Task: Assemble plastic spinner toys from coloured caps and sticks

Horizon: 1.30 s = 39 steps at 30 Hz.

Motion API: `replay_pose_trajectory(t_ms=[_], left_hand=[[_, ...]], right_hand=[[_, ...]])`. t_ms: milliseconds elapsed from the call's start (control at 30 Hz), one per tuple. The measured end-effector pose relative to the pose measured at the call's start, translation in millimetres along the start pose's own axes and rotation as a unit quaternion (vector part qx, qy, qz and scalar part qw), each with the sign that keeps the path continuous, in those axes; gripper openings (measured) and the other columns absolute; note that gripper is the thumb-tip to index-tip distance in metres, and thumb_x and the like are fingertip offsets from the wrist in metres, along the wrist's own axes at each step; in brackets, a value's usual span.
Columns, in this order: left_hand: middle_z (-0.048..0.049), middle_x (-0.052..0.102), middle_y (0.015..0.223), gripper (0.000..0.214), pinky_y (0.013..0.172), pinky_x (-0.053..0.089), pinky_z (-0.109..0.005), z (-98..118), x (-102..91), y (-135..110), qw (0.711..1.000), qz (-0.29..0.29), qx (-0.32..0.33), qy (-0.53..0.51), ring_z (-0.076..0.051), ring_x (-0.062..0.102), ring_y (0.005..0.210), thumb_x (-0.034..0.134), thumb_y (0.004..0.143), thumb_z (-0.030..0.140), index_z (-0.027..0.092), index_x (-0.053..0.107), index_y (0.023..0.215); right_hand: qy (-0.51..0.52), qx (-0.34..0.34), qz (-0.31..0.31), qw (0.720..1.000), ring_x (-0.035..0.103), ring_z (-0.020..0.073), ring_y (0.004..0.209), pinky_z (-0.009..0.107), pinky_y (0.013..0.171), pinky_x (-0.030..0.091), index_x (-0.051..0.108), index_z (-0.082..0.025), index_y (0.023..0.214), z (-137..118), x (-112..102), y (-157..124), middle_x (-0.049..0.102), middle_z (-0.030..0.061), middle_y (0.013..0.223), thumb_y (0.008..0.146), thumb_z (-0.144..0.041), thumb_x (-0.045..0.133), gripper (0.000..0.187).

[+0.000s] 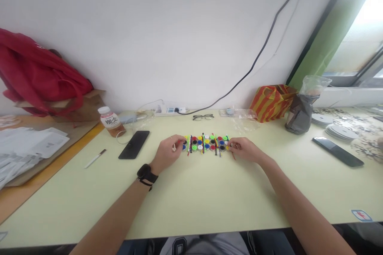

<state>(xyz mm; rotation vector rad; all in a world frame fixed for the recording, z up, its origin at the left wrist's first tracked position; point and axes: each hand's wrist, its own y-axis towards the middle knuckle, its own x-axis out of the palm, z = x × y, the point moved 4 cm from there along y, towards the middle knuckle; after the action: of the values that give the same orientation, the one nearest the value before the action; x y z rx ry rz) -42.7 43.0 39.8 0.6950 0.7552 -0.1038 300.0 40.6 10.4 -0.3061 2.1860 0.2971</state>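
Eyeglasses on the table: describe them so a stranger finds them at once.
Go to the far edge of the pale green table, by the wall. Behind the block of coloured caps, right of the white power strip, lie the eyeglasses: the only thin black frame.

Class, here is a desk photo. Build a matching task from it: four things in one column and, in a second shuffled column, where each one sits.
Things
1. eyeglasses
2. drink bottle
3. striped bag
4. black watch

Places
A. around the wrist of the left hand
B. back right, beside the grey bag
C. behind the coloured caps, near the wall
D. back left, left of the power strip

Pairs: 1-C, 2-D, 3-B, 4-A
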Motion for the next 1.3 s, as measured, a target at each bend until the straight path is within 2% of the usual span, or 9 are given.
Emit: replay_pose_trajectory(t_ms=[267,433,567,733,867,933,1033,1133,1300], left_hand=[[-0.0055,0.075,0.102,0.019,0.065,0.047,-0.028,54,27.2,-9,0.992,-0.106,0.026,-0.068,-0.017,0.064,0.081,0.055,0.096,0.021,0.023,0.073,0.1],[-0.0041,0.075,0.105,0.012,0.077,0.049,-0.031,57,41.1,-23,0.988,-0.139,0.025,-0.066,-0.017,0.062,0.083,0.06,0.095,0.026,0.024,0.071,0.098],[-0.0045,0.074,0.098,0.015,0.075,0.049,-0.032,48,47.9,-29,0.986,-0.15,0.004,-0.073,-0.017,0.06,0.078,0.063,0.095,0.033,0.023,0.072,0.102],[-0.005,0.072,0.102,0.033,0.08,0.049,-0.033,53,47.5,-28,0.984,-0.159,0.006,-0.082,-0.019,0.061,0.085,0.071,0.091,0.041,0.024,0.068,0.119],[-0.0029,0.068,0.096,0.028,0.074,0.046,-0.03,60,46.5,-30,0.977,-0.197,0.016,-0.078,-0.018,0.058,0.08,0.073,0.089,0.04,0.024,0.066,0.11],[-0.0027,0.068,0.097,0.027,0.074,0.046,-0.031,60,46.6,-30,0.976,-0.202,0.014,-0.076,-0.019,0.058,0.082,0.073,0.088,0.041,0.024,0.065,0.108],[-0.0029,0.07,0.101,0.025,0.078,0.048,-0.032,60,49.8,-31,0.974,-0.211,0.014,-0.078,-0.02,0.062,0.087,0.072,0.09,0.04,0.025,0.065,0.109],[-0.0048,0.071,0.108,0.022,0.083,0.05,-0.034,62,55.4,-30,0.97,-0.226,0.027,-0.087,-0.022,0.064,0.098,0.069,0.092,0.035,0.027,0.066,0.112],[-0.0042,0.07,0.108,0.012,0.083,0.05,-0.032,60,59.4,-28,0.967,-0.237,0.022,-0.088,-0.02,0.063,0.097,0.062,0.097,0.031,0.026,0.069,0.106]], right_hand=[[0.058,0.004,0.003,0.998,0.045,0.0148,0.061,0.026,0.057,0.033,0.068,-0.02,0.092,0,-8,-3,0.056,-0.0028,0.066,0.091,-0.044,0.058,0.025],[0.088,0.014,-0.009,0.996,0.05,0.0159,0.06,0.027,0.057,0.036,0.067,-0.021,0.089,-7,-11,-6,0.06,-0.0016,0.065,0.089,-0.045,0.06,0.025],[0.133,0.01,-0.008,0.991,0.052,0.0153,0.054,0.028,0.057,0.039,0.067,-0.021,0.092,-28,-11,-12,0.059,-0.0028,0.06,0.091,-0.044,0.059,0.025],[0.131,-0.061,-0.019,0.989,0.048,0.0131,0.059,0.025,0.056,0.035,0.069,-0.021,0.089,-70,27,-17,0.055,-0.0036,0.065,0.089,-0.03,0.061,0.012],[0.12,-0.104,-0.069,0.985,0.047,0.0126,0.059,0.025,0.057,0.033,0.069,-0.022,0.088,-85,63,-16,0.053,-0.0046,0.063,0.088,-0.025,0.061,0.009],[0.138,-0.099,-0.05,0.984,0.045,0.013,0.057,0.025,0.055,0.033,0.071,-0.023,0.092,-78,61,-12,0.051,-0.0046,0.062,0.089,-0.032,0.062,0.013],[0.136,-0.053,0.049,0.988,0.047,0.0147,0.057,0.027,0.054,0.034,0.071,-0.022,0.095,-50,36,-6,0.056,-0.0019,0.064,0.093,-0.041,0.058,0.023],[0.027,0.052,0.156,0.986,0.052,0.0165,0.059,0.027,0.057,0.035,0.068,-0.023,0.085,-10,8,-5,0.061,-0.0003,0.064,0.09,-0.035,0.058,0.016],[-0.058,0.134,0.128,0.981,0.061,0.0182,0.067,0.027,0.06,0.036,0.07,-0.024,0.086,31,1,-7,0.071,0.0019,0.073,0.085,-0.027,0.059,0.011]])
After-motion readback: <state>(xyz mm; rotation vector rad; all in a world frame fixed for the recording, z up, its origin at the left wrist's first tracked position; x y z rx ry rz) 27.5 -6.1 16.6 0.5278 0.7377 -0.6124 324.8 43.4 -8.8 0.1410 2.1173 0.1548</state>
